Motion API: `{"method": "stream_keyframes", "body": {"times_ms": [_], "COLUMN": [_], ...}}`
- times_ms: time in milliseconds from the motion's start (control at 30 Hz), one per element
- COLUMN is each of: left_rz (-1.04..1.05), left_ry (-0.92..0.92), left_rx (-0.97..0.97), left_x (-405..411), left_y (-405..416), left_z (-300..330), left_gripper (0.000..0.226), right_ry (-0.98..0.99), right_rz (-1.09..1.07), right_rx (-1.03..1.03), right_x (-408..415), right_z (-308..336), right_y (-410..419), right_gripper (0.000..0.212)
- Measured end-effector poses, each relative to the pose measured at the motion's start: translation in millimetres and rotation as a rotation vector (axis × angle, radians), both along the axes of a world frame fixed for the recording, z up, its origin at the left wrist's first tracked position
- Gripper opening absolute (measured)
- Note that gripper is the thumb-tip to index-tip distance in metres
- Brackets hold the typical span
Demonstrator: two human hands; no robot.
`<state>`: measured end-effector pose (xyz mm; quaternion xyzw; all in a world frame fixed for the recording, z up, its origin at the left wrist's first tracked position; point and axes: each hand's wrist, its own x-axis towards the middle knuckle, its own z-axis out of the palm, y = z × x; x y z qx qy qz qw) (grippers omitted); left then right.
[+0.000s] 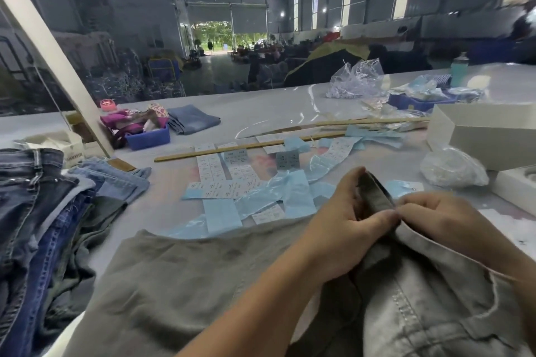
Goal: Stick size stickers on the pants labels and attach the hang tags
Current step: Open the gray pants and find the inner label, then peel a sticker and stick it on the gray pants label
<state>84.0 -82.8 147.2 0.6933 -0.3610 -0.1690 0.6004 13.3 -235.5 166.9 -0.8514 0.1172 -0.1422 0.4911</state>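
Observation:
Grey pants (185, 275) lie spread on the table in front of me, their waistband lifted at the right. My left hand (345, 217) grips the raised waistband (374, 191) with fingers curled behind it and thumb in front. My right hand (435, 214) pinches the waistband's edge right beside my left thumb. Whether a label sits between the fingers is hidden. Sheets of white size stickers (226, 174) and blue backing strips (293, 194) lie scattered on the table just beyond the pants.
A pile of blue jeans (37, 211) fills the left side. Two wooden sticks (249, 146) lie across the middle. White boxes (487, 130) and a clear plastic bag (452, 166) stand at the right. A blue bin (148, 136) and folded denim (191, 119) sit further back.

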Motion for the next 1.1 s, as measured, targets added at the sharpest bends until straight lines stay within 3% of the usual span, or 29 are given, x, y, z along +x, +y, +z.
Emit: {"method": "stream_keyframes", "body": {"times_ms": [100, 167, 267, 333, 433, 567, 733, 833, 967, 1100], "left_rz": [0.011, -0.018, -0.005, 0.201, 0.518, 0.675, 0.761, 0.85, 0.888, 0.976], "left_ry": [-0.049, -0.005, 0.255, 0.293, 0.152, -0.021, -0.119, -0.117, 0.084, 0.112], "left_rx": [0.153, 0.201, 0.06, 0.098, 0.333, 0.742, 0.984, 0.994, 0.709, 0.616], "left_x": [13, 19, 45, 73, 122, 176, 217, 229, 224, 234], "left_y": [-9, -18, -22, -12, 17, 66, 110, 124, 137, 137], "left_z": [0, 0, -3, -10, -28, -51, -80, -93, -132, -149], "left_gripper": [0.083, 0.071, 0.023, 0.007, 0.017, 0.012, 0.014, 0.014, 0.015, 0.015], "right_ry": [-0.067, -0.098, -0.062, -0.022, 0.038, 0.131, 0.173, 0.263, 0.403, 0.453], "right_rz": [-0.06, -0.068, -0.002, 0.059, 0.135, 0.197, 0.185, 0.201, 0.258, 0.3], "right_rx": [-0.031, -0.07, -0.183, -0.214, -0.424, -0.765, -0.841, -0.73, -0.578, -0.504], "right_x": [13, 31, 66, 95, 144, 203, 262, 285, 296, 306], "right_z": [29, 52, 77, 83, 79, 58, 13, -24, -76, -97], "right_y": [-3, -1, 13, 28, 54, 84, 85, 78, 60, 57], "right_gripper": [0.026, 0.027, 0.018, 0.024, 0.023, 0.026, 0.025, 0.018, 0.014, 0.015]}}
